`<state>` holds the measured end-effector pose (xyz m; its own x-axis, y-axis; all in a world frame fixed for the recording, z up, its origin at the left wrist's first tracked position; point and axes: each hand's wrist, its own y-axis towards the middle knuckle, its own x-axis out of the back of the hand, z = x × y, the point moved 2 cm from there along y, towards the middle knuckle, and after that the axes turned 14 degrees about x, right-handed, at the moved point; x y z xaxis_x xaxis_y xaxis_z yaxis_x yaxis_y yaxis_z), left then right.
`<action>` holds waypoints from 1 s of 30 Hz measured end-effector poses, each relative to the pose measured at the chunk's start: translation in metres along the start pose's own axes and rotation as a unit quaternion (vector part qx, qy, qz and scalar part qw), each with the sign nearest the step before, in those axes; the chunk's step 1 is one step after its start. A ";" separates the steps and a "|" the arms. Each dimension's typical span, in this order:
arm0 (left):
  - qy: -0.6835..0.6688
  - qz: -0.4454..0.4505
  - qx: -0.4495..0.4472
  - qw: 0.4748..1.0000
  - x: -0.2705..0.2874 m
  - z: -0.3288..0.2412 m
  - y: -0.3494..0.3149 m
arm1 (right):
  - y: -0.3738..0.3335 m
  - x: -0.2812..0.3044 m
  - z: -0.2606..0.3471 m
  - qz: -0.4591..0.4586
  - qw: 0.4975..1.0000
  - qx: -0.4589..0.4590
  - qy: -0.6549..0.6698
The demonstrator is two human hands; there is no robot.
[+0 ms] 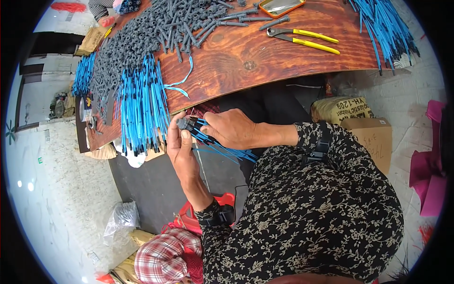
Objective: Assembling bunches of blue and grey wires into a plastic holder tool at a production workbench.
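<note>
My left hand (183,156) is closed on a short grey plastic fitting (182,124), just off the table's near edge. Beside it, my right hand (232,128) grips several thin blue tubes (224,150) with black ends. Those black ends meet or lie close against the fitting; the fingers hide the exact contact. On the wooden table (227,66), a large heap of grey plastic fittings (127,54) spreads toward the far left. A row of blue tubes with black tips (142,104) hangs over the edge to the left of my hands.
Yellow-handled pliers (307,40) and an orange-rimmed tray (281,5) lie farther back. More blue tubes (385,28) overhang at the far right. A sack (338,108) and cardboard box (373,142) stand on the right. Below my left arm are a red stool (189,220) and checked cloth (161,258).
</note>
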<state>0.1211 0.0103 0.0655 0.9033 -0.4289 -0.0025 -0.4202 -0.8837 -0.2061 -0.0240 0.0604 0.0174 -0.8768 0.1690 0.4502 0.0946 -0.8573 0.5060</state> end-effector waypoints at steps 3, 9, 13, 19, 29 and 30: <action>-0.006 -0.005 0.007 1.000 -0.005 0.001 0.000 | 0.000 -0.002 0.001 -0.002 1.000 0.006 -0.014; -0.044 0.022 -0.055 0.997 -0.013 0.014 0.009 | -0.002 -0.006 0.003 -0.026 0.999 0.020 -0.025; -0.065 -0.005 -0.091 0.994 -0.026 0.017 0.003 | -0.003 -0.004 0.011 -0.036 0.998 0.023 -0.037; -0.053 -0.031 -0.097 0.993 -0.033 0.009 0.001 | -0.001 0.003 0.015 -0.047 0.997 0.041 -0.052; -0.070 -0.004 -0.097 0.993 -0.029 0.001 0.006 | 0.007 0.008 0.021 -0.082 0.993 0.063 -0.057; -0.071 -0.004 -0.099 0.993 -0.027 0.003 0.006 | 0.007 0.007 0.021 -0.082 0.993 0.065 -0.057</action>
<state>0.0943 0.0171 0.0613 0.9042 -0.4030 -0.1418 -0.4085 -0.9127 -0.0110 -0.0199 0.0657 0.0399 -0.8266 0.3615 0.4314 0.0221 -0.7450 0.6667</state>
